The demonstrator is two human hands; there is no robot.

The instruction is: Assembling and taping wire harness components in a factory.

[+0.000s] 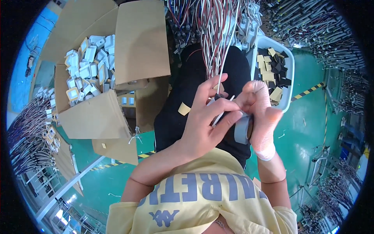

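Note:
My left hand [196, 126] is closed around a white cable [222, 66] that comes down from a bundle of wires over my lap. A small black piece [221, 94] sits at the cable between its fingers. My right hand [259, 117], in a pale glove with some bare fingertips, is closed and holds a roll of grey tape [242, 129] against its palm. The fingertips of both hands come close together beside a thin white end. Exactly how the tape meets the cable is hidden by the fingers.
At left, an open cardboard box [142, 43] holds many white plastic housings [89, 70]. A white bin [289, 78] at right contains black and yellowish pieces. One yellowish piece [184, 109] lies on my dark trousers. Hanging cable bundles [307, 23] line the far right, above the green floor [300, 132].

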